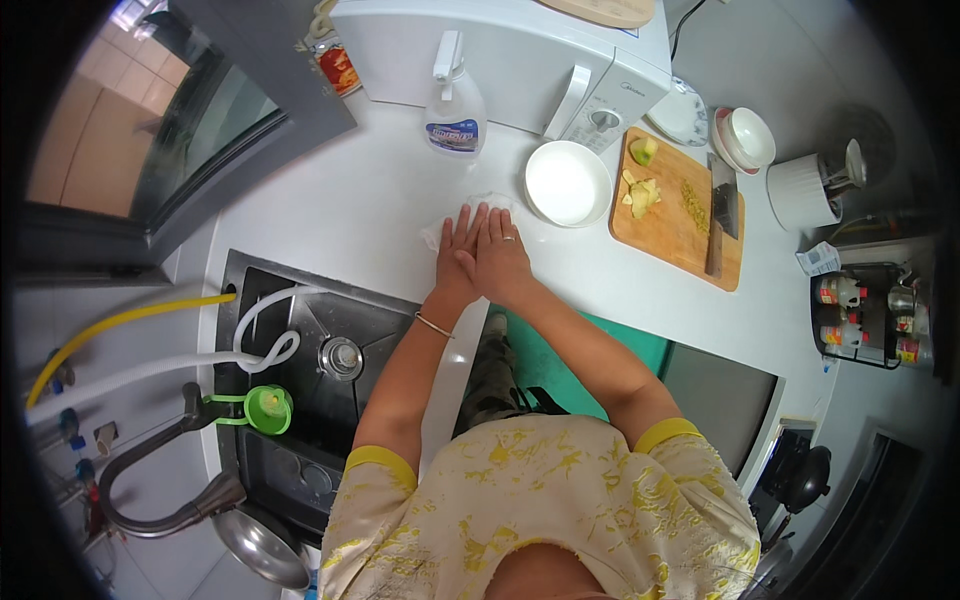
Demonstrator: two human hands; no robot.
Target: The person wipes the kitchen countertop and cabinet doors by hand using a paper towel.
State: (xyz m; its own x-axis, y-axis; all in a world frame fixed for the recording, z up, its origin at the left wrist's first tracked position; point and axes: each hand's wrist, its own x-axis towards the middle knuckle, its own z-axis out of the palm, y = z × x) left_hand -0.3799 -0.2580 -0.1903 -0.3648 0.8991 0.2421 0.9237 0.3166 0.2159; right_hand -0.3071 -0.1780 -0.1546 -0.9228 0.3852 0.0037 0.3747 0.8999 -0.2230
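Note:
A thin white wipe (pixel 491 199) lies crumpled on the white countertop, mostly hidden under my hands. My left hand (pixel 459 259) presses it flat against the surface, fingers stretched forward. Beside it and partly overlapping it, my right hand (pixel 504 251) holds the wipe down too, with a ring on one finger. Just right of my fingertips stands a white bowl (pixel 568 184), with no food seen inside. Ahead of my hands, a clear spray bottle (pixel 455 112) with a white trigger stands upright against the microwave.
The white microwave (pixel 510 75) backs the counter. A wooden cutting board (pixel 675 247) to the right bears a cleaver (pixel 722 202), a green-skinned piece and pale chopped pieces. At left is a dark sink (pixel 390 330) with a hose, a green strainer (pixel 268 410) and a faucet (pixel 112 487).

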